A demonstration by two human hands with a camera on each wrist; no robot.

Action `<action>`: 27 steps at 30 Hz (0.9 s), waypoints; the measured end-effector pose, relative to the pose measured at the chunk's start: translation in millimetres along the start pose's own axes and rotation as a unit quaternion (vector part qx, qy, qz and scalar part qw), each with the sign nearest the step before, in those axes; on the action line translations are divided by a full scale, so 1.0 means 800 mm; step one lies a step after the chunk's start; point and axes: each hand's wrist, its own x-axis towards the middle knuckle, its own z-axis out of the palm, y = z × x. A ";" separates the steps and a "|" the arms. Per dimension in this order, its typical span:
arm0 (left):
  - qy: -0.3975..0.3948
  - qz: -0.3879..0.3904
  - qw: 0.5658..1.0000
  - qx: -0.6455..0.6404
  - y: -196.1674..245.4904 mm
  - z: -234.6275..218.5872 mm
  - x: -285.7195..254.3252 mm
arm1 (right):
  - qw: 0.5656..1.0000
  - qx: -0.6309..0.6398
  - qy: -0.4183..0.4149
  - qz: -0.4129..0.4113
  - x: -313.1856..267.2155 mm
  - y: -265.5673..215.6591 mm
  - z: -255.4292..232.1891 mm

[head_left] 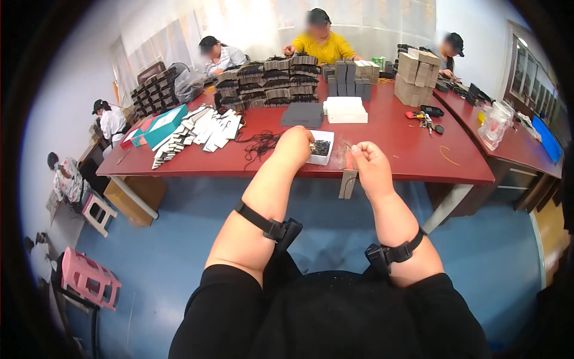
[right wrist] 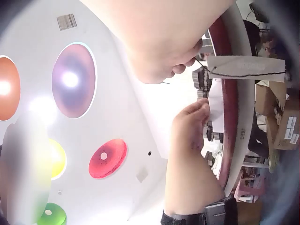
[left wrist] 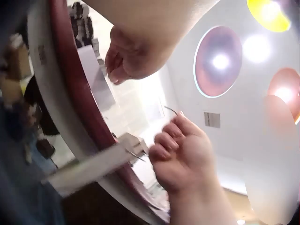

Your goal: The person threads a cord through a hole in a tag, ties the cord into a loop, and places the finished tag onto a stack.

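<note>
My left hand (head_left: 297, 145) is at the left side of a small white box (head_left: 321, 160) filled with small black pieces (head_left: 321, 146). Its fingers are bent toward the thumb; I cannot tell whether they hold a piece. To the right of the box, my right hand (head_left: 372, 164) pinches a thin black cord (right wrist: 201, 63) between thumb and fingertips. One end of the cord pokes out past the fingers in the left wrist view. From the cord hangs a long pale-grey tag (head_left: 348, 185), in front of the table's near edge.
On the red table (head_left: 406, 152) lie loose white tags (head_left: 221, 128), tangled black cords (head_left: 261, 145), a dark grey stack (head_left: 302, 115), white blocks (head_left: 345, 110) and keys (head_left: 426, 119). Bundled tags (head_left: 269, 81) and grey boxes (head_left: 415, 75) stand behind. People sit around the room.
</note>
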 end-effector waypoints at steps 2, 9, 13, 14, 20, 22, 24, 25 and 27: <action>-0.020 0.000 0.999 -0.041 -0.004 -0.006 0.003 | 0.998 -0.038 0.023 0.033 -0.003 0.002 -0.005; 0.048 -0.089 0.837 -0.538 0.071 -0.004 -0.071 | 0.989 -0.099 0.036 -0.101 -0.053 -0.031 0.025; 0.086 -0.080 0.780 -0.615 0.093 -0.008 -0.094 | 0.982 -0.121 0.014 -0.147 -0.067 -0.044 0.035; 0.089 -0.083 0.779 -0.616 0.095 -0.009 -0.097 | 0.982 -0.122 0.011 -0.145 -0.068 -0.043 0.036; 0.094 -0.074 0.793 -0.597 0.105 -0.018 -0.108 | 0.976 -0.157 0.021 -0.149 -0.075 -0.046 0.036; 0.092 -0.071 0.802 -0.585 0.106 -0.017 -0.110 | 0.974 -0.160 0.038 -0.158 -0.078 -0.048 0.036; 0.093 -0.068 0.805 -0.583 0.110 -0.019 -0.113 | 0.974 -0.150 0.053 -0.164 -0.078 -0.043 0.036; 0.094 -0.067 0.807 -0.579 0.112 -0.020 -0.114 | 0.974 -0.139 0.067 -0.169 -0.077 -0.040 0.035; 0.095 -0.063 0.811 -0.574 0.114 -0.019 -0.117 | 0.979 -0.123 0.063 -0.150 -0.078 -0.039 0.034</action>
